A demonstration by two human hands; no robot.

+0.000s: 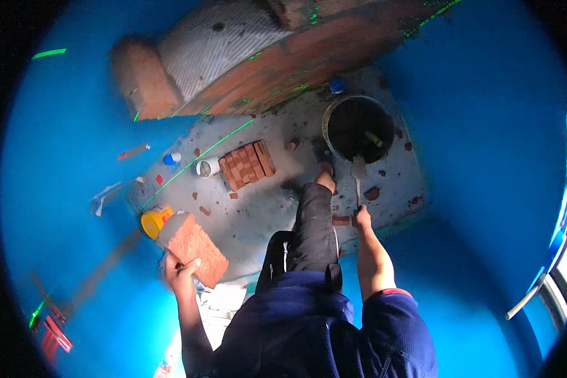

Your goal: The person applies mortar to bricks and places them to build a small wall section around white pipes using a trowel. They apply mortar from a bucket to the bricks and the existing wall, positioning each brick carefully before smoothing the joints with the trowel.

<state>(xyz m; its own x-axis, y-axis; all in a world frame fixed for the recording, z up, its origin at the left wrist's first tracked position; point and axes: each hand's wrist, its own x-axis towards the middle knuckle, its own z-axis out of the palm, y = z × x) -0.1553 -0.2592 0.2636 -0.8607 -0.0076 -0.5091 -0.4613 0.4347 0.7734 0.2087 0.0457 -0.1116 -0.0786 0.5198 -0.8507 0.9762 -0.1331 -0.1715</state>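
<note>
I see plain blue walls (491, 107) around a mottled, grimy pale grey floor (246, 220). Ahead: a reddish-brown brick structure (296, 66), ridged grey layer (201, 57) on top. Right of centre, a round, pale-rimmed bucket (326, 126), dark inside. Left of it, a neat stack of small red bricks (247, 165). Lower left, I have the left hand (183, 274) gripping a rough orange-red rectangular brick (200, 249), near a yellow tub (156, 220). Right hand (363, 217) is wrapped round a long metal trowel (358, 170); blade overlaps the bucket's near rim, can't tell if touching. White cylindrical container (208, 167) just beside the stack. Thin bright green line (220, 143) crosses the floor; red fragments (372, 193) scattered.
</note>
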